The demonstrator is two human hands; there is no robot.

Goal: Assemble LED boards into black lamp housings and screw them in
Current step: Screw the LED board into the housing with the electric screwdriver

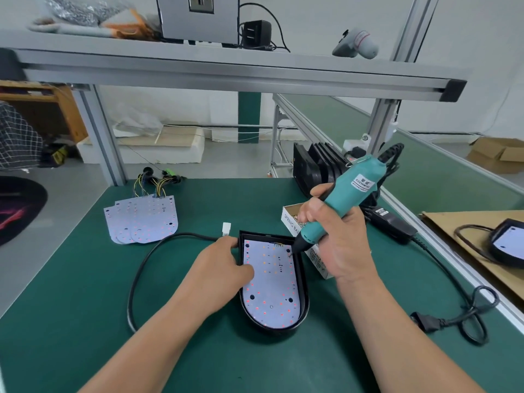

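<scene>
A black lamp housing lies on the green table with a white LED board seated inside it. My left hand grips the housing's left wall, thumb lying on the board. My right hand grips a teal electric screwdriver, tilted, its black tip touching the board near the upper right corner. A stack of spare LED boards with yellow and blue wires lies at the far left. Several empty black housings stand on edge behind the screwdriver.
A white cardboard screw box stands right of the housing, partly behind my right hand. A black cable with a white connector loops left. A power adapter and plug cord lie right. A finished lamp rests on cardboard.
</scene>
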